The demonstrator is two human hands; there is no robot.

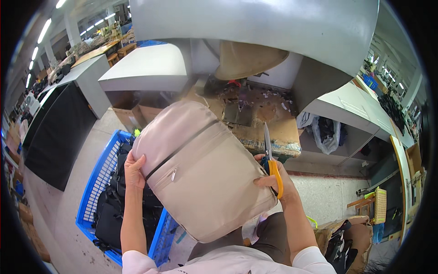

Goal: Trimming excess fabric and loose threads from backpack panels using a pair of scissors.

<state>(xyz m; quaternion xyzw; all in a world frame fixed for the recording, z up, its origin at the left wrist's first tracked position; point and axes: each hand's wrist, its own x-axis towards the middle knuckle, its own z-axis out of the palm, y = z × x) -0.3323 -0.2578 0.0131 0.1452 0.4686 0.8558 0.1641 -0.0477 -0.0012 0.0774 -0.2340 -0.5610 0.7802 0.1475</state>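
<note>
A beige fabric bag panel (pixel 214 178) with rounded corners, a dark zipper line across it and a small metal zipper pull (pixel 174 174), is held up in front of me, tilted. Its left edge is pinched by my left hand (pixel 134 171), thumb on the front face. At the lower right edge my right hand (pixel 272 179) grips the panel, and also holds scissors (pixel 275 178) with orange and dark handles. The blades point up and away from me, beside the panel's right edge. Fingers behind the panel are hidden.
A blue plastic basket (pixel 98 171) with black bags stands at my left. Ahead, a cardboard-covered surface (pixel 278 132) with scraps lies under a large grey metal housing (pixel 255 20). An open cardboard box (pixel 360 228) with black pieces sits at lower right. White tables (pixel 146 64) flank both sides.
</note>
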